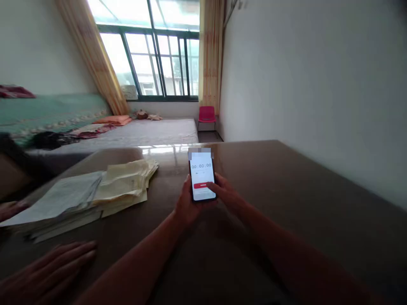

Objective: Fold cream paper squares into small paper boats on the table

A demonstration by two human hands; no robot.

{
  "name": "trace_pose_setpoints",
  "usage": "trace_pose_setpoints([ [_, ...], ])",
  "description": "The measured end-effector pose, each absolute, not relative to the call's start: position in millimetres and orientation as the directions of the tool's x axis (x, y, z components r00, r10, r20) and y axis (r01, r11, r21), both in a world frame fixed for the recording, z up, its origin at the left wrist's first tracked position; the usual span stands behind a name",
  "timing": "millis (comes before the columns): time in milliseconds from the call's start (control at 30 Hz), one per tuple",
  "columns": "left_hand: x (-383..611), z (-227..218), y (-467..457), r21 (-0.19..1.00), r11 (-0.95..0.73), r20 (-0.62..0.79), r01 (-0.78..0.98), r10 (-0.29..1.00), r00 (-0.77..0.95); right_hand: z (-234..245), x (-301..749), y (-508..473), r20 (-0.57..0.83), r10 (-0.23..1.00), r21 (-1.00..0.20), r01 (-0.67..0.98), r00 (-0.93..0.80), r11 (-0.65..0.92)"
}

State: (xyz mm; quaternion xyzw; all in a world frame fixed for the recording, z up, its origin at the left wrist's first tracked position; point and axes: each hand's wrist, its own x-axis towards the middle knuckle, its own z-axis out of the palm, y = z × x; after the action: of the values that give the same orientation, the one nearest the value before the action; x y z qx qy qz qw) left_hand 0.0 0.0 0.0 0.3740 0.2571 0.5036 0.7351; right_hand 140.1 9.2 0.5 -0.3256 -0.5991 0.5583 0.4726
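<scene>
A smartphone (pixel 204 178) is held upright over the table, its lit screen facing me. The screen reads 00:00:00 above a red button, and its top strip is blurred out. My left hand (pixel 187 202) is closed around the phone's left edge and lower back. From the other side my right hand (pixel 227 191) grips the right edge, its thumb lying across the screen on the red button. The fingers behind the phone are mostly hidden.
Stacked papers (pixel 124 184) lie on the brown table (pixel 305 199) to the left. Another person's hand (pixel 54 271) rests flat near me, with a second hand (pixel 12 210) at the papers. Beyond stand a bed (pixel 165 131) and a pink chair (pixel 207 115); a white wall (pixel 311 84) borders the right.
</scene>
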Motion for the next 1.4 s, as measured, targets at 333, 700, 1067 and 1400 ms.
trace_pose_setpoints([
  [333,-0.1,-10.7,5.7,0.748,0.303,0.008,-0.591,0.885,0.465,11.2,169.6,16.1,0.791,0.61,-0.529,0.54,0.037,0.655],
  [700,0.9,-11.2,6.7,0.72,0.321,0.003,-0.615,0.885,0.465,3.4,164.9,23.8,0.428,0.901,-0.902,0.089,0.069,0.422],
  [1067,1.3,-11.0,7.1,0.744,0.307,-0.044,-0.593,0.909,0.415,-4.0,140.1,11.7,0.01,0.966,-0.894,-0.435,-0.259,-0.107],
  [1400,4.0,0.2,0.7,0.765,0.301,-0.075,-0.569,0.92,0.385,1.8,140.1,8.3,0.081,0.957,-0.867,-0.493,-0.277,-0.069],
])
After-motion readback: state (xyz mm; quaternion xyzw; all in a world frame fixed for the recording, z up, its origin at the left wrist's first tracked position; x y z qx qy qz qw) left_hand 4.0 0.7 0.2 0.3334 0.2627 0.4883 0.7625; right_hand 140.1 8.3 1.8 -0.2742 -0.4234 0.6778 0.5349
